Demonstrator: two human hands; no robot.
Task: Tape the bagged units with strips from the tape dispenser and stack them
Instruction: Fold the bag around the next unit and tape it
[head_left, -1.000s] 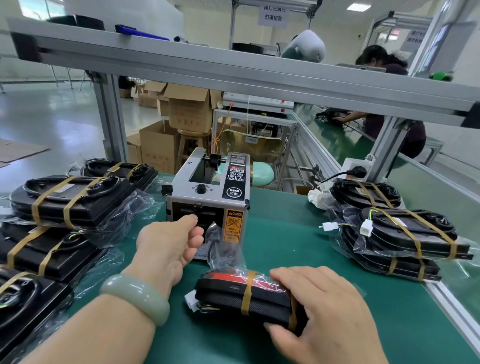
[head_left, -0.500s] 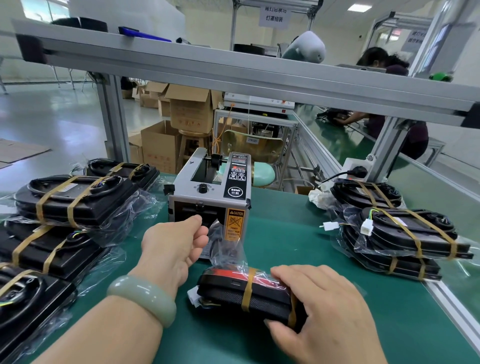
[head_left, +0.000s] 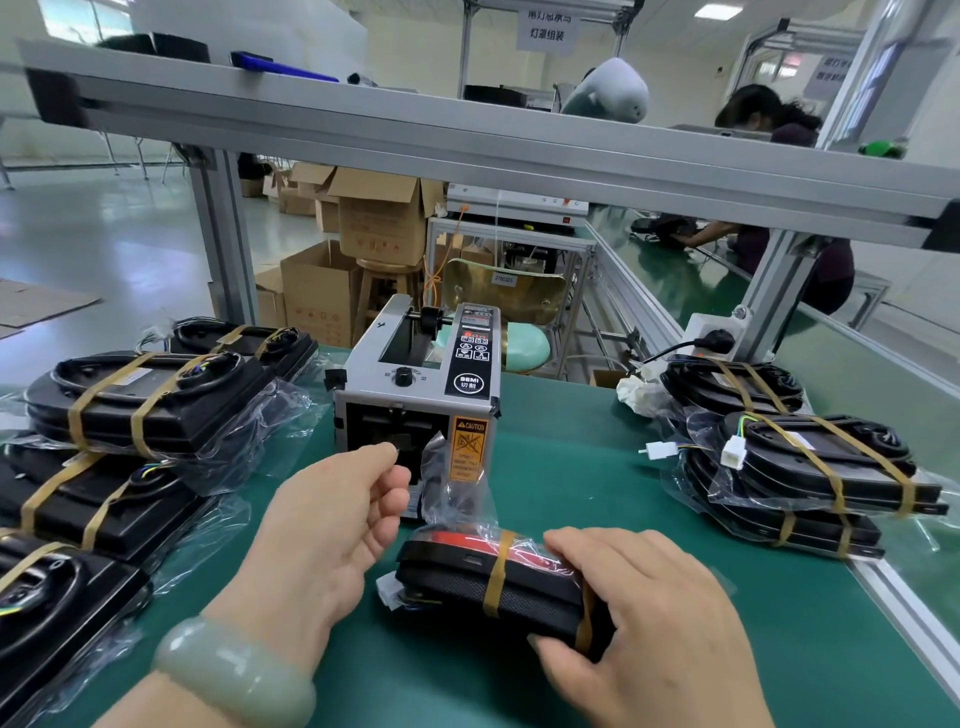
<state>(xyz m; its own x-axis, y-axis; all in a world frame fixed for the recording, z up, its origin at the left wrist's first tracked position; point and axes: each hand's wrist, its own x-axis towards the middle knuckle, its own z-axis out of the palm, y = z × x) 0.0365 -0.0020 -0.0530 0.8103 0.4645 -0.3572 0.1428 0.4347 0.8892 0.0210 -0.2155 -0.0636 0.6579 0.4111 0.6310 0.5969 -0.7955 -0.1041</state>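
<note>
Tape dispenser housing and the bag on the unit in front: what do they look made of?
Tape dispenser: probably sheet metal, matte silver-grey, with flat panels and crisp edges. Bag on the unit: thin clear plastic film, glossy and crinkled; the caution label shows through it.

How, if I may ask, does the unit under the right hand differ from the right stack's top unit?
The unit under the right hand lies alone on the mat; the right stack's top unit rests on others. The first shows red, the second shows none. Both are bagged and taped.
</note>
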